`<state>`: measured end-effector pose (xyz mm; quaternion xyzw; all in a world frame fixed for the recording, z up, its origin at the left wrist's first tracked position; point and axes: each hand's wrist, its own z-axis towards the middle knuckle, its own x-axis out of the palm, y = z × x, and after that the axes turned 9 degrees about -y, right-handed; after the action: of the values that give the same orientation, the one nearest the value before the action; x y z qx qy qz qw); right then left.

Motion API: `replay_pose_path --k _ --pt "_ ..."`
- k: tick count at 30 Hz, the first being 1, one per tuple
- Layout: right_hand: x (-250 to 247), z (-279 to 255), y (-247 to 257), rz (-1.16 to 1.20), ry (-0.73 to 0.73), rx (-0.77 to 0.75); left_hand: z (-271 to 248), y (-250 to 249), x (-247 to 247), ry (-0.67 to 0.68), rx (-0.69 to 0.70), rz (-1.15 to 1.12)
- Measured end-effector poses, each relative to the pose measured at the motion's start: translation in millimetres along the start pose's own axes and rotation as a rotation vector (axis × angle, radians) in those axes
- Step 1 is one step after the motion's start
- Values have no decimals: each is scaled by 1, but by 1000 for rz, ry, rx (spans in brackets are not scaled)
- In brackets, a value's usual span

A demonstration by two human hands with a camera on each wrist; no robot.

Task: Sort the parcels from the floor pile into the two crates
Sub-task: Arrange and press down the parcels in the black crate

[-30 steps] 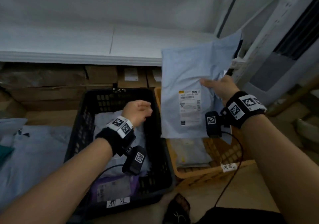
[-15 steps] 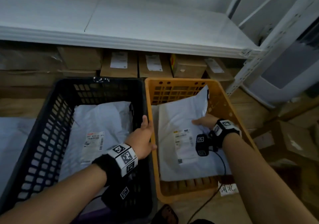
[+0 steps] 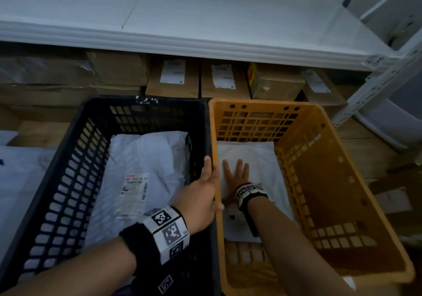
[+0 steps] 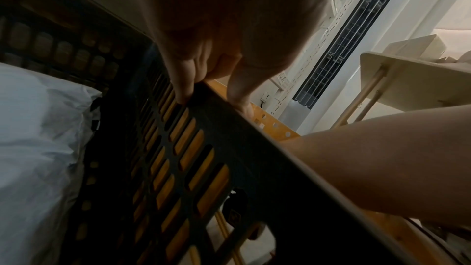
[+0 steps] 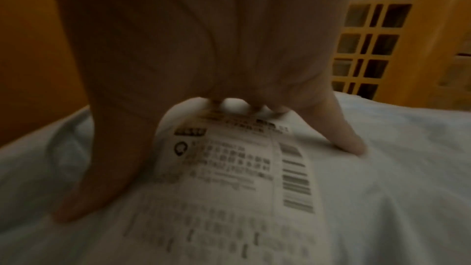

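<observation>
A black crate [image 3: 68,158] and an orange crate [image 3: 319,181] stand side by side. A grey labelled parcel [image 3: 146,158] lies in the black one. A white parcel [image 3: 258,158] lies flat in the orange one. My right hand [image 3: 235,174] presses on this white parcel with straight, spread fingers; in the right wrist view the hand [image 5: 193,67] sits over the parcel's shipping label [image 5: 242,168]. My left hand [image 3: 203,190] grips the black crate's right rim. In the left wrist view its fingers [image 4: 183,84] curl over the black wall [image 4: 203,168], thumb on the orange side.
Behind the crates, cardboard boxes [image 3: 173,78] are packed under a white shelf [image 3: 205,44]. More pale parcels [image 3: 18,181] lie on the floor to the left. A perforated white rack upright [image 3: 374,90] and more boxes [image 3: 392,199] stand at the right.
My right hand lowered the white parcel from the air into the orange crate and now lies flat on it. My left hand moved onto the black crate's rim.
</observation>
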<state>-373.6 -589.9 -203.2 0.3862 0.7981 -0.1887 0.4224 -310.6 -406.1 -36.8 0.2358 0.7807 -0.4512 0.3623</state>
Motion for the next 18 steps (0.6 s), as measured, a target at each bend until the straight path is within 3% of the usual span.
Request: replay_pose_path --k 12,18 --pt "7 21 -14 4 -74 -7 0 2 1 -11 25 -6" --pt "-28 -9 -1 -15 37 0 1 4 2 -7 33 4"
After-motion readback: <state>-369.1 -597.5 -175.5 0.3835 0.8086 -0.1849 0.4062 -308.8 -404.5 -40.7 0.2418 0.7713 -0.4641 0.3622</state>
